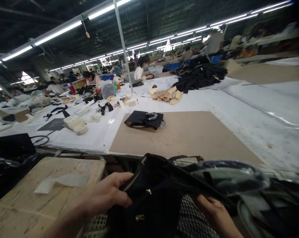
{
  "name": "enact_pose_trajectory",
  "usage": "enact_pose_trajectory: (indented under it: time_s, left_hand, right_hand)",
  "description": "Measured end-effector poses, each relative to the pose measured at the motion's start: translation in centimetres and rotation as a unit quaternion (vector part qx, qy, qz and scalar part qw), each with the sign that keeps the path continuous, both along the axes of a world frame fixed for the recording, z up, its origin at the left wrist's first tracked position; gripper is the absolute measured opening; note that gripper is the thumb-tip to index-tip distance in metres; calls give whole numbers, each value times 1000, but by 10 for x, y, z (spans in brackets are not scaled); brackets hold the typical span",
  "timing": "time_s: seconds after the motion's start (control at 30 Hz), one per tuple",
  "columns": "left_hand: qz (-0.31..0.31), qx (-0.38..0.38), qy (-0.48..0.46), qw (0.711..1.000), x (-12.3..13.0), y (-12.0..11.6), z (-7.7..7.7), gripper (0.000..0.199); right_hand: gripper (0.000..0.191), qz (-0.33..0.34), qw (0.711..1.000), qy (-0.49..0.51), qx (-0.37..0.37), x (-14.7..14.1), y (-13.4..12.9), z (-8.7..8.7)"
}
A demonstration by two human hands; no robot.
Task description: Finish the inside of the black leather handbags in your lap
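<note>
A black handbag with small gold-coloured metal parts fills the lower middle of the head view. My left hand grips its left edge, thumb and fingers closed on the material. On the other side my right hand is closed on the bag's right edge, its fingers partly hidden by the black material. Between the hands a black-and-white patterned fabric shows. A plastic-wrapped handle arches at the right. Another black handbag lies on the brown board ahead.
A wooden board with a pale strip stands at the left, near more black bags. On the white table lie a cream-coloured object, tan pieces and a black pile. A pole rises behind; co-workers sit beyond.
</note>
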State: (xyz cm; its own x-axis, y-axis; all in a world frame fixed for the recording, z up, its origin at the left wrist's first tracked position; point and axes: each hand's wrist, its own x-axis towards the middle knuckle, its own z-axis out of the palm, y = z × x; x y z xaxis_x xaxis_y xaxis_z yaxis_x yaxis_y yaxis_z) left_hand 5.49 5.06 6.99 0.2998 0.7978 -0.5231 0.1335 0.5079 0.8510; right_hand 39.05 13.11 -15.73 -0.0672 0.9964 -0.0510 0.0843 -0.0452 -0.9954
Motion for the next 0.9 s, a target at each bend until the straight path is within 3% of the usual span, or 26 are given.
enact_pose_trajectory:
  time_s: [0.1, 0.13, 0.2, 0.27, 0.37, 0.43, 0.5, 0.57, 0.73, 0.9]
  left_hand:
    - [-58, 6, 63, 996, -1, 15, 0, 40]
    - [-77, 18, 87, 993, 1, 21, -5, 39]
    - [-118, 39, 123, 985, 5, 32, -17, 38]
    - [-147, 42, 129, 980, 10, 40, -27, 36]
    - [-141, 27, 122, 982, 12, 47, -34, 35]
    - [-127, 25, 119, 984, 7, 47, -37, 35]
    - [-109, 23, 114, 987, -1, 44, -42, 40]
    - [-80, 19, 115, 990, -11, 37, -49, 44]
    - [46, 38, 164, 985, -31, 6, -66, 39]
    - [219, 63, 259, 938, -33, -21, -84, 35]
  right_hand:
    - [29, 202, 977, -57, -41, 31, 15, 9]
    - [30, 219, 973, -64, -35, 37, 26, 18]
    - [33, 182, 981, -70, 17, 36, 52, 43]
    - [31, 171, 979, -64, 89, 19, 75, 75]
    - [24, 337, 923, -59, 176, -29, 95, 117]
    - [25, 434, 871, -68, 222, -65, 102, 130]
    - [23, 507, 823, -81, 243, -98, 107, 127]
    - [22, 549, 799, -81, 233, -123, 113, 114]
    - [19, 554, 808, -104, 170, -160, 124, 81]
    - [24, 546, 825, -98, 111, -172, 130, 74]
